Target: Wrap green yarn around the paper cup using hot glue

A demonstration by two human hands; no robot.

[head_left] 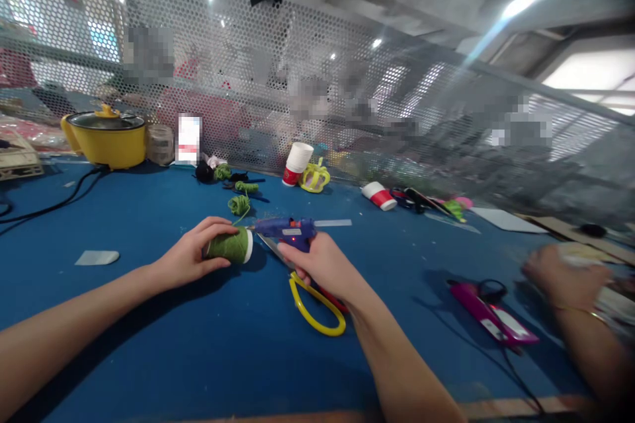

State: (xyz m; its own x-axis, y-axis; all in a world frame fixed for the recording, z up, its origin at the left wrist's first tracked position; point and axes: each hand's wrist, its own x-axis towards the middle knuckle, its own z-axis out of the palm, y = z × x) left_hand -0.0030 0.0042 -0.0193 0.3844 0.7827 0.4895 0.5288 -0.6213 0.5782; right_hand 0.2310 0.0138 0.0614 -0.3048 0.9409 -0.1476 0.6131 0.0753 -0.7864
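Observation:
My left hand is wrapped round a paper cup wound with green yarn, lying on its side with the white rim to the right. In my right hand is a blue hot glue gun, its nozzle pointing left at the cup's rim; whether they touch I cannot tell. A clear glue stick sticks out of the gun's back. Under the gun and my right hand lie scissors with a yellow handle, blades partly hidden. From the cup a strand runs up to a green yarn ball.
Along the back stand a yellow electric pot, a jar, stacked paper cups and a yellow crown-shaped piece. At right, a co-worker's blurred hand is beside a magenta device with a cable. A mesh screen rises behind.

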